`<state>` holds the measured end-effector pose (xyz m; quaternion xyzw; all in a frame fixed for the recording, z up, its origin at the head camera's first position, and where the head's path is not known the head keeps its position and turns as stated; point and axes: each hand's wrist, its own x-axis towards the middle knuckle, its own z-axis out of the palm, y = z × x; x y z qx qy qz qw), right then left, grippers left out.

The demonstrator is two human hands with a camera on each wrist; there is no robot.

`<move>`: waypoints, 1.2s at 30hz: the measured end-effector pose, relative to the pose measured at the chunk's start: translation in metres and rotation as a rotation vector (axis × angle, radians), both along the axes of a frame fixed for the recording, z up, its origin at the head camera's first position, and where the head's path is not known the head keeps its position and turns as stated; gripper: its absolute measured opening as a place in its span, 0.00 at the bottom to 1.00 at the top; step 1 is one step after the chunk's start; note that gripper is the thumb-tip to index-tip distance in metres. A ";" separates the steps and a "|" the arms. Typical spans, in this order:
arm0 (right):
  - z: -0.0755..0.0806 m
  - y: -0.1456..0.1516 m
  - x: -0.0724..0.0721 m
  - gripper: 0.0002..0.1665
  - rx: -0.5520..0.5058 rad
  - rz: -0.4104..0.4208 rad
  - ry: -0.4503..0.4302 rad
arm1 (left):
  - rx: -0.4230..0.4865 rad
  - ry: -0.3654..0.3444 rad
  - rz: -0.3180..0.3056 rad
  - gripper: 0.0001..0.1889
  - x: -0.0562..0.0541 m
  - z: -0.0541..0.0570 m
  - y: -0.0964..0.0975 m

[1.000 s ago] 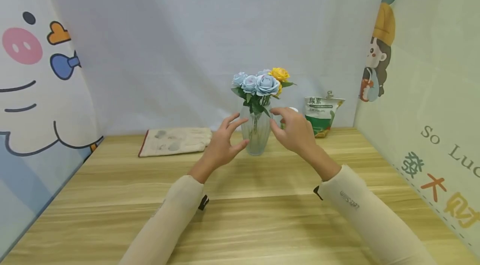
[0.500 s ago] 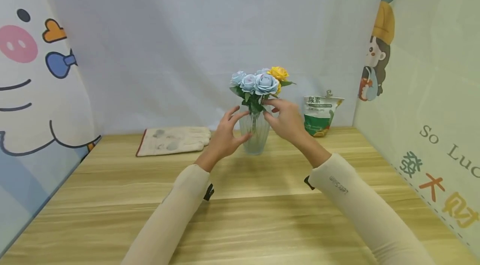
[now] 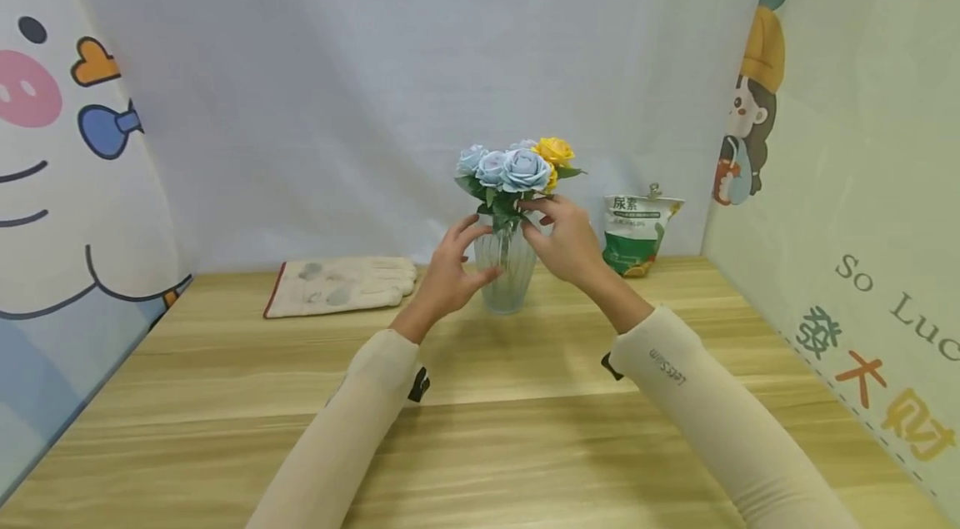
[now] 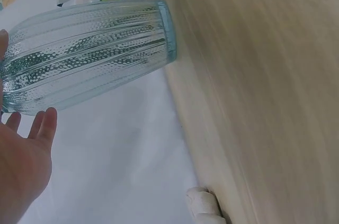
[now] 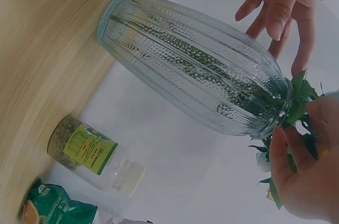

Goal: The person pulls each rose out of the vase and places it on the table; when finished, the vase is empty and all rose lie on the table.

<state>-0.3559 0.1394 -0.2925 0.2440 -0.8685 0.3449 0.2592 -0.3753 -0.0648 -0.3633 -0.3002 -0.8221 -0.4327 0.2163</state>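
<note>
Head: the vase stands upright on the far side of the counter, flowers already in it; the left hand spreads its fingers beside it. Left wrist: contact is unclear. Right wrist: the right hand is at the leaves, pinching or not I cannot tell; arranging seems unfinished.

A ribbed, clear vase (apparently glass) stands upright, holding blue and yellow flowers.

Running along the wood-grain table now: spotting a flat, pale glove at left, an upright glass vase, a labelled jar, a green-and-white bag.
</note>
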 end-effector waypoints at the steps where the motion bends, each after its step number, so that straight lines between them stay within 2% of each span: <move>1: 0.000 0.000 0.000 0.16 -0.007 0.003 0.004 | -0.001 0.003 -0.004 0.30 -0.001 0.000 0.000; 11: -0.003 -0.002 -0.003 0.14 -0.066 0.022 0.064 | -0.032 0.017 -0.001 0.34 -0.007 0.003 0.001; 21: -0.010 -0.010 -0.005 0.11 -0.160 0.044 0.204 | -0.064 0.001 0.022 0.33 -0.007 0.001 0.002; 36: -0.012 -0.016 -0.005 0.15 -0.122 0.037 0.189 | -0.039 0.042 0.001 0.36 -0.013 -0.001 0.005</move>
